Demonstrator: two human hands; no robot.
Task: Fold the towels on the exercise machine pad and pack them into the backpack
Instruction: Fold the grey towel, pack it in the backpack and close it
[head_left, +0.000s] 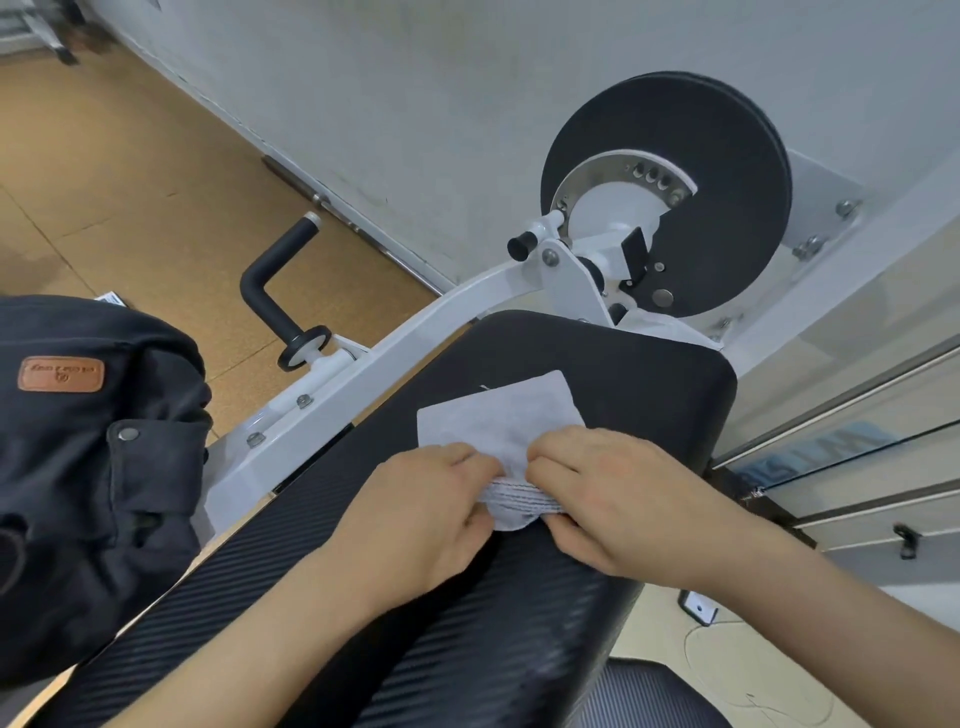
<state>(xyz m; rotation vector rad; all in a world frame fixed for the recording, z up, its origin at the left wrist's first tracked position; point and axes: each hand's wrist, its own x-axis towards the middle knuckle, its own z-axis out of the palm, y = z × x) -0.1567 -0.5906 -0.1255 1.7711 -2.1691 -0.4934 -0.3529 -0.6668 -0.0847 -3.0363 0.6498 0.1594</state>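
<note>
While the black backpack (93, 467) stands at far left beside the machine pad (649, 374), the left hand (415, 514) pinches with curled fingers the bunched near edge of one pale towel (498, 415) lying mid-pad, the right hand (623, 499) pinching likewise; judged light, limp, unbreakable, best gripped at corners.
</note>
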